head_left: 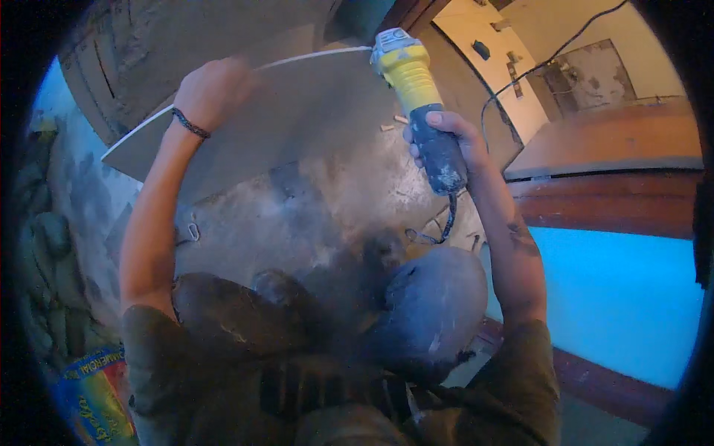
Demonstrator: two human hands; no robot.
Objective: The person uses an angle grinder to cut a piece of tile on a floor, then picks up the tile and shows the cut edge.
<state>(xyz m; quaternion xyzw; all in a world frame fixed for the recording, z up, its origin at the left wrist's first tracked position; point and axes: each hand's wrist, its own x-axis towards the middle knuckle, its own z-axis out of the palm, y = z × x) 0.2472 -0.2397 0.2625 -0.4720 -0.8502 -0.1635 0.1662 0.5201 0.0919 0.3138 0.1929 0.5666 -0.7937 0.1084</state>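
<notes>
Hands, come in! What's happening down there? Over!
Right hand gripping yellow-and-dark power tool. Left hand blurred near white-edged panel, contact unclear. Cord dangling near right knee.

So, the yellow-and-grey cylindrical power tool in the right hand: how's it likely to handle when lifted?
Likely head-heavy: the yellow-and-grey cylindrical power tool has a bulky, metal-looking head. Its casing looks stiff, but the dark curled cord should flop and drag. Pale smudges, perhaps dust, could make the rear end a bit slippery.
</notes>
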